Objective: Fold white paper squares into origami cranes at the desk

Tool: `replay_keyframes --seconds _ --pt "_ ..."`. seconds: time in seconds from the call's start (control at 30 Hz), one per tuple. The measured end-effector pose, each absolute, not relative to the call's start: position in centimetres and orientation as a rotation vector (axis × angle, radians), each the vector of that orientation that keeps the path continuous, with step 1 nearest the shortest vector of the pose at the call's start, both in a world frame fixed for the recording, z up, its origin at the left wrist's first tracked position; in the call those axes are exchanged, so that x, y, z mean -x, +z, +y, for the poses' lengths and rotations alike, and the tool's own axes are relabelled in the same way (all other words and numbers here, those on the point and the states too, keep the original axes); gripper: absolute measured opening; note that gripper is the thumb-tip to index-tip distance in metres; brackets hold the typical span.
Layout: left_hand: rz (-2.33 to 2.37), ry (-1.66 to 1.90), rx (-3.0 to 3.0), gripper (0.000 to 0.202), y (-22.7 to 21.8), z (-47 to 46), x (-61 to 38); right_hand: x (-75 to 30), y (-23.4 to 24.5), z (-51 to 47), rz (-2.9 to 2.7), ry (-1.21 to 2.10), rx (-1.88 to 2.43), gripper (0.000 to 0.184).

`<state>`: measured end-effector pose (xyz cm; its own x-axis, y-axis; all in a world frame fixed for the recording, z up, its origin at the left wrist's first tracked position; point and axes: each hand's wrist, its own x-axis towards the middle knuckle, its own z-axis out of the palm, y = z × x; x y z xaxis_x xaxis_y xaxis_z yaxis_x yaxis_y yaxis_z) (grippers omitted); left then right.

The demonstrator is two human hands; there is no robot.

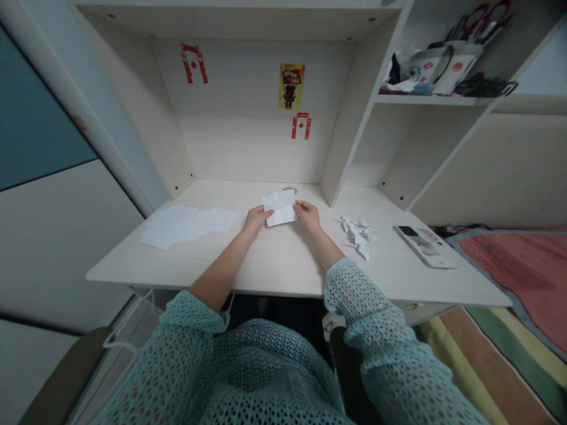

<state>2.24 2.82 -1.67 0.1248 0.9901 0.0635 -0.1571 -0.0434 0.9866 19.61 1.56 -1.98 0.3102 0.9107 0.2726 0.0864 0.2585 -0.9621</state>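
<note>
Folded white paper (pixel 280 208) at the middle of the desk (pixel 274 260), long axis nearly crosswise, right end slightly higher. Left hand (pixel 256 219) and right hand (pixel 307 215) pinching its short edges. Flat white sheets (pixel 186 225) to the left; crumpled paper (pixel 358 235) and a phone (pixel 424 247) to the right; striped blanket (pixel 514 265) beyond.

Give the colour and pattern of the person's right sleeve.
The right sleeve is pale teal open-mesh knit, in the head view.

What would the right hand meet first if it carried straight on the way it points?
The folded white paper: the right hand's fingers already seem to touch its edge, so that comes first, though depth is hard to judge from this view.
</note>
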Motion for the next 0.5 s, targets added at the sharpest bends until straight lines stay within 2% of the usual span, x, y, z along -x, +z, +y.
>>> replay_keyframes --seconds 0.27,0.5 --pt "1.06 1.14 -1.238 0.037 -1.26 2.38 -2.3 -19.75 -1.86 1.58 -1.068 0.753 1.159 0.032" --pt "1.123 1.317 -1.396 0.026 -0.84 1.96 -2.2 -20.03 -1.16 1.45 -0.981 0.835 1.084 0.042"
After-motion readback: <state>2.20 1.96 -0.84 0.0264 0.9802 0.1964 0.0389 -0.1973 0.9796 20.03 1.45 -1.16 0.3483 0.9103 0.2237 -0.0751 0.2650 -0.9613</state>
